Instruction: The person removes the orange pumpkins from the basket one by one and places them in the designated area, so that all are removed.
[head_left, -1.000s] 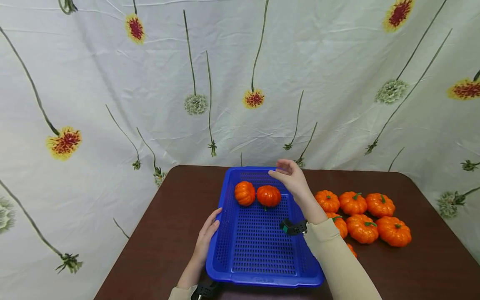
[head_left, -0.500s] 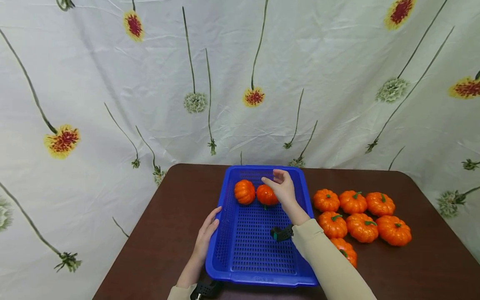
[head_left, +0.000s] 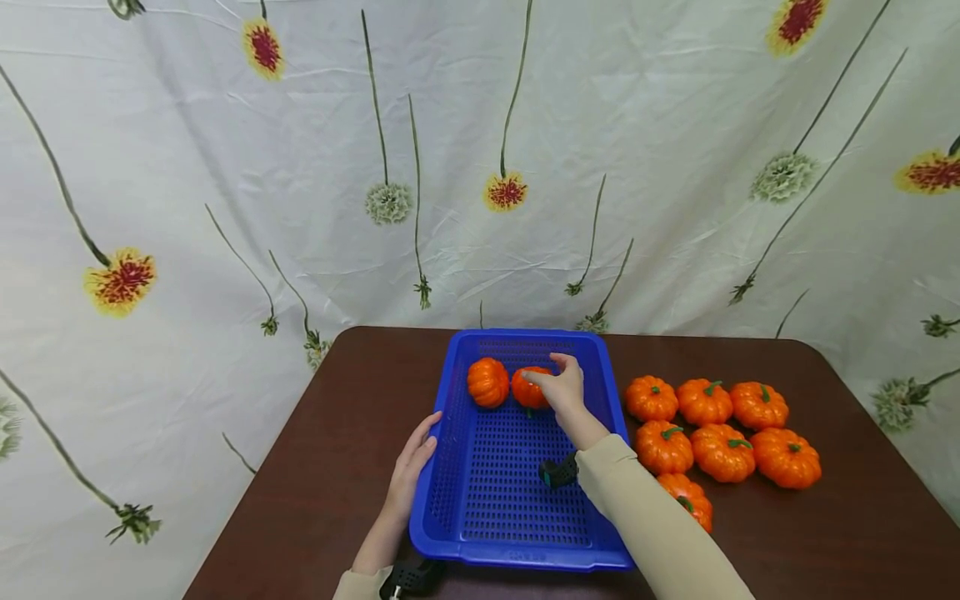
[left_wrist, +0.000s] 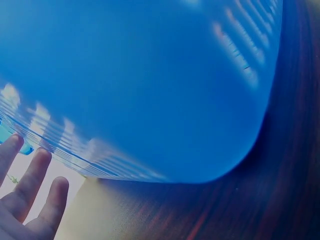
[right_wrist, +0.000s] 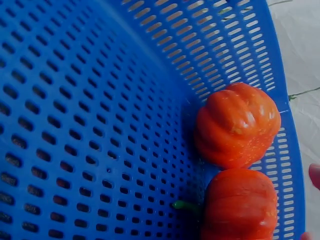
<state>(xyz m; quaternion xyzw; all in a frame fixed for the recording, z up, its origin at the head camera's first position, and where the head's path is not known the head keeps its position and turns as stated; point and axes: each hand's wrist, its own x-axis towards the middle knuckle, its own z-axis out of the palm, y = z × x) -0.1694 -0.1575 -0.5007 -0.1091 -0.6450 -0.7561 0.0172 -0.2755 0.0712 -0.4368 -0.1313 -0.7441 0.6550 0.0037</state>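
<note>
Inside the blue perforated plastic basket [head_left: 523, 557], two small orange pumpkins sit side by side near the far end. My right hand [head_left: 566, 392] is over the right-hand pumpkin [head_left: 527, 388], thumb and fingers spread apart and partly covering it in the head view. That pumpkin [right_wrist: 240, 205] lies tipped with its green stem sideways in the right wrist view, my fingertips at the right edge of that view and apart from it. The other pumpkin [head_left: 488, 383] is just left of it. My left hand [head_left: 408, 471] rests against the basket's left side, its fingers [left_wrist: 34, 177] extended.
Several orange pumpkins [head_left: 722, 452] with green stems stand in loose rows on the dark brown table [head_left: 330, 475], right of the basket. A white flower-patterned cloth [head_left: 300, 150] hangs behind the table. Black straps with small devices circle both wrists.
My right hand has moved down and left from the basket's far right rim to the right-hand pumpkin. The left hand stays against the basket, and both pumpkins in it stay in place.
</note>
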